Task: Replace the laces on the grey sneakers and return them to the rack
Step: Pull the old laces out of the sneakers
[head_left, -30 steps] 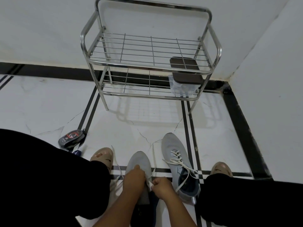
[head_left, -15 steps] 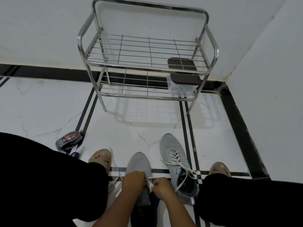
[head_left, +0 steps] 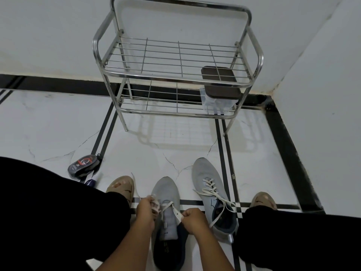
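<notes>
Both hands work at the front of a grey knit sneaker with a dark lining that lies on the white marble-look floor between the person's knees. The left hand is curled round a bunched length of flat white shoelace at the sneaker's left side, and the right hand pinches the lace's other end just right of the tongue. The lace crosses the lowest eyelets between the two fists.

Just beside it on the right lies a second grey knit sneaker, toe pointing away, its own white lace threaded through several rows with loose ends trailing across the collar. Black trouser legs frame both shoes, and a tan shoe toe shows past each knee.

To the left, near the left knee, a black oval shoe-polish sponge case with a red ring rests on the floor. Further off, against the white wall, stands a two-tier chrome wire shoe rack. A clear plastic box with a dark brown lid sits at the right end of its lower shelf.
</notes>
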